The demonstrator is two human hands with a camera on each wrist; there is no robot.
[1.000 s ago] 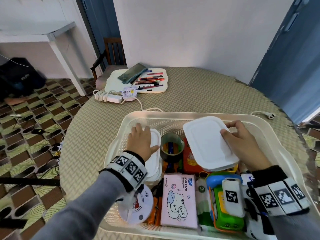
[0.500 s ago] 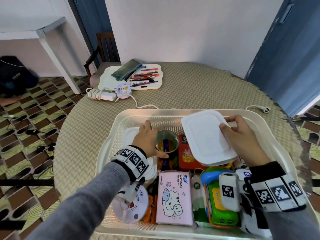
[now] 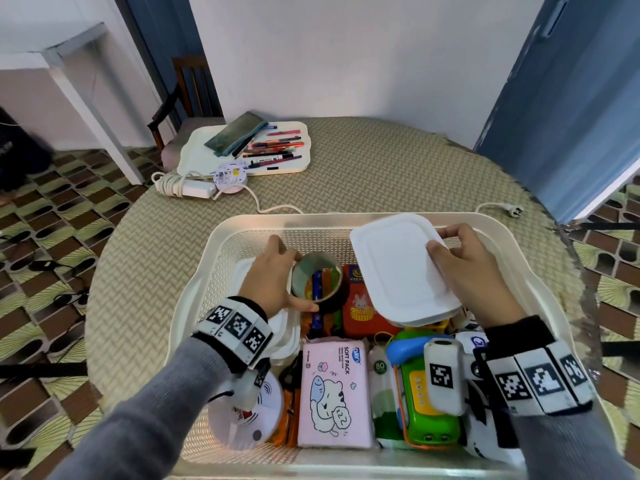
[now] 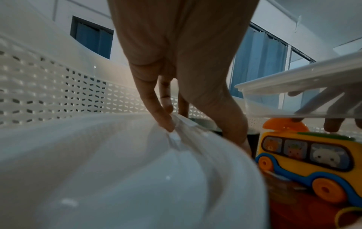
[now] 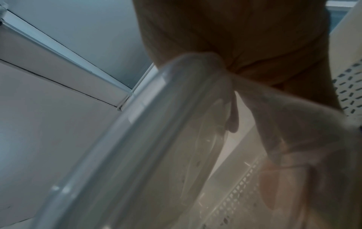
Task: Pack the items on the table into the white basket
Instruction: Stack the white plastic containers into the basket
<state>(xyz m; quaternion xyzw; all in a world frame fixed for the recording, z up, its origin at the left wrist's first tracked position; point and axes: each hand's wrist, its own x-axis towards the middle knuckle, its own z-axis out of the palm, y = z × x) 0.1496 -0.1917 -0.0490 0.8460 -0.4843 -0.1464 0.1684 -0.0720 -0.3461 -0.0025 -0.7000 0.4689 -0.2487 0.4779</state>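
The white basket (image 3: 311, 220) on the round table holds several packed items: a pink tissue pack (image 3: 334, 389), a green toy phone (image 3: 426, 410), a red tin (image 3: 363, 306) and a yellow toy bus (image 4: 305, 158). My left hand (image 3: 277, 278) grips a tape roll (image 3: 317, 277) and tilts it up, its opening toward me. Its fingers (image 4: 166, 122) brush the lid of a white container (image 3: 284, 327) lying at the basket's left. My right hand (image 3: 464, 268) holds a lidded clear container (image 3: 394, 265) by its right edge, above the items.
A white tray (image 3: 194, 147) with pens and a pencil case sits at the table's far left. Beside it lie a coiled power strip (image 3: 194, 190) and its cord. A white plug (image 3: 512, 212) lies right of the basket. A wooden chair (image 3: 187, 88) stands beyond the table.
My left hand left the white container at the basket's left, moved right to the tape roll and tipped it up. My right hand still holds the lidded container in about the same place.
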